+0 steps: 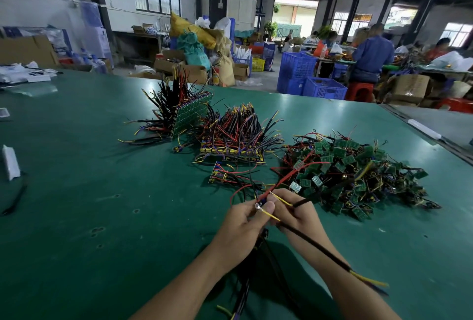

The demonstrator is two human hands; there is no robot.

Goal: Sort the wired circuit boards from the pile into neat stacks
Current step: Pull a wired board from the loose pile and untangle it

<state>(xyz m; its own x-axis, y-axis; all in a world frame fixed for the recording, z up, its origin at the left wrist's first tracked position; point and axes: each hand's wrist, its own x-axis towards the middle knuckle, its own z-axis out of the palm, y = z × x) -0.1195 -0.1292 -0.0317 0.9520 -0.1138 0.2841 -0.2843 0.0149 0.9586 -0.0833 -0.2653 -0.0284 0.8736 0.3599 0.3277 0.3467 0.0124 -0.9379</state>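
Green matting covers a wide workshop table (89, 191), where a person's left hand (243, 222) and right hand (299, 214) meet at 6 o'clock. The fingers of both curl to pinch one small wired circuit board (258, 206), which trails red, yellow and thick black leads. At 2 o'clock from the hands lies the loose pile (358, 173) of little green boards tangled in wire. At 12 o'clock a flat stack (233, 148) bristles with red and black leads, and at 11 o'clock an upright stack (190, 115) stands on edge. Blue crates (307, 76) sit beyond the table.
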